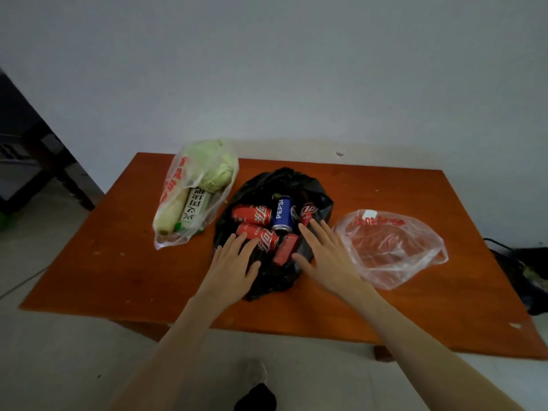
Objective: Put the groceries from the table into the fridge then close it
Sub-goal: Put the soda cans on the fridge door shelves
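1. Head view looks down on an orange-brown counter (pixel 385 307) that fills the middle of the frame, with a grey wall behind it and pale floor in front.
2. At the far left edge stands dark furniture (pixel 26 143), off the counter.
3. On the counter's left part lies a clear bag with red print (pixel 178 188); inside it a pale green cabbage (pixel 213 167) sits at the far end, with a long pale vegetable (pixel 172 215) and a white packet with black characters (pixel 194 210) nearer the camera.
4. Just right of it, at the centre, an open black bag (pixel 275 280) holds drink cans lying on their sides: two red cola cans (pixel 252 216), a blue Pepsi can (pixel 283 213), another red can (pixel 308 213) at the bag's right side, and a red carton (pixel 285 250) at the near side.
5. Left hand (pixel 234 262) rests flat on the black bag's left side, fingers straight and spread, fingertips touching the nearer red can; it grips nothing.
6. Right hand (pixel 329 256) lies flat on the bag's right side, fingers straight and spread, beside the carton; it holds nothing.
7. Right of centre lies a crumpled clear bag with red lettering (pixel 394 247), apart from the black bag.
8. At the far right edge a dark heap (pixel 530 280) sits on the floor.
9. At the bottom centre a shoe (pixel 255 375) shows on the floor.
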`<action>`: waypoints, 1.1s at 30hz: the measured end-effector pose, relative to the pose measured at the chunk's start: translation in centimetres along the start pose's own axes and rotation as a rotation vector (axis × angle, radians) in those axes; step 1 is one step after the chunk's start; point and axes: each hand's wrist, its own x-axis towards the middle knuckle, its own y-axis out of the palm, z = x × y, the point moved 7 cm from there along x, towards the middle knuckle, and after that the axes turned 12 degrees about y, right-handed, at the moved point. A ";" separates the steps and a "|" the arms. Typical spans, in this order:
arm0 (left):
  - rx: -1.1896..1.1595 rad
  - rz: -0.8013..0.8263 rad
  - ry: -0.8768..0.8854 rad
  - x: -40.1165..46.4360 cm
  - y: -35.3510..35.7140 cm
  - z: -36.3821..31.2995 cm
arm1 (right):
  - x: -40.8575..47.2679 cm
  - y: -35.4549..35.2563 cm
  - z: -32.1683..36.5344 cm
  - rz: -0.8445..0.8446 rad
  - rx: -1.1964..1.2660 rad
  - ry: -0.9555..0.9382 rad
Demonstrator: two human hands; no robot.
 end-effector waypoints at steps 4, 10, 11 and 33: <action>0.017 0.037 0.020 4.5 -0.6 3.4 | 5.0 1.8 2.7 0.093 0.140 0.034; -0.047 0.146 0.082 8.5 2.8 5.3 | 8.5 5.6 1.1 0.213 0.237 0.296; -0.037 0.159 0.101 9.2 3.3 5.5 | 8.7 6.2 0.3 0.230 0.236 0.369; 0.242 0.216 0.241 14.7 8.2 7.2 | 10.1 13.1 -3.9 0.484 0.628 0.937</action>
